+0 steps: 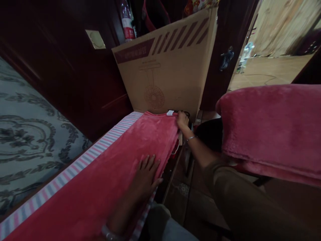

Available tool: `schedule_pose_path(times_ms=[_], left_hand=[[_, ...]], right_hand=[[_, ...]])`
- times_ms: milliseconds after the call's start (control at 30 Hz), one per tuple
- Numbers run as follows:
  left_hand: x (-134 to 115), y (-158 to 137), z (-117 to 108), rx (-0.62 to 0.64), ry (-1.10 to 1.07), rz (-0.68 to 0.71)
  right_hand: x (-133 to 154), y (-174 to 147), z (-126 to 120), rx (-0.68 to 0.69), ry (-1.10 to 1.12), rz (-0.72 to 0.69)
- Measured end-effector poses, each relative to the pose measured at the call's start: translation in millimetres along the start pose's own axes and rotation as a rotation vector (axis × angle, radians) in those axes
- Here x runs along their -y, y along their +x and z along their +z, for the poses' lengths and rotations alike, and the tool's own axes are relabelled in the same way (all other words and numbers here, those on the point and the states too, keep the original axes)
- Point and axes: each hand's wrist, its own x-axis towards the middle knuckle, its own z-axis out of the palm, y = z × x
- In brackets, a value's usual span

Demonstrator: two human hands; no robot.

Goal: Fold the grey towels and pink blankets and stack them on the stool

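Note:
A long pink plush blanket (pixel 95 180) lies in a flat strip over a striped sheet (pixel 82 156). My left hand (pixel 145 177) rests palm down on the blanket, its fingers spread. At the blanket's far right corner, beside a white label (pixel 170 113), my right hand (pixel 182 119) has its fingers closed around the edge. The fingertips there are partly hidden. Several layers show along the blanket's right side.
A large cardboard box (pixel 173 73) stands upright behind the blanket's far end. A bottle (pixel 127 23) is behind it. To the right, a folded pink blanket (pixel 271 130) lies on a raised support. Tiled floor (pixel 200 204) runs between; patterned wall (pixel 27 140) borders the left.

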Motion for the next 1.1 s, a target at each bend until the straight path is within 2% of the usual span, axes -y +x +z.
schedule_pose_path(times_ms=[100, 200, 367, 600, 800, 867, 1000, 1100], left_hand=[[-1, 0, 9, -0.041, 0.035, 0.006], [0, -4, 9, -0.009, 0.009, 0.004], [-5, -19, 5, -0.032, -0.038, 0.004], [-43, -58, 9, -0.044, 0.06, -0.197], [-73, -92, 9, -0.113, 0.244, -0.374], [-76, -98, 13, -0.124, 0.28, -0.4], [-79, -103, 23, -0.163, 0.305, -0.402], [-83, -113, 30, -0.216, 0.319, -0.395]], right_hand=[[-4, 0, 5, -0.001, 0.039, 0.01], [-13, -3, 13, -0.004, 0.085, 0.048], [-29, -15, 28, -0.125, 0.208, 0.11], [-46, -38, 45, -0.142, 0.429, 0.17], [-47, -30, 40, -0.14, 0.491, 0.206], [-46, -25, 39, -0.166, 0.5, 0.189], [-49, -21, 46, -0.309, 0.631, 0.159], [-52, -27, 53, -0.276, 0.711, 0.109]])
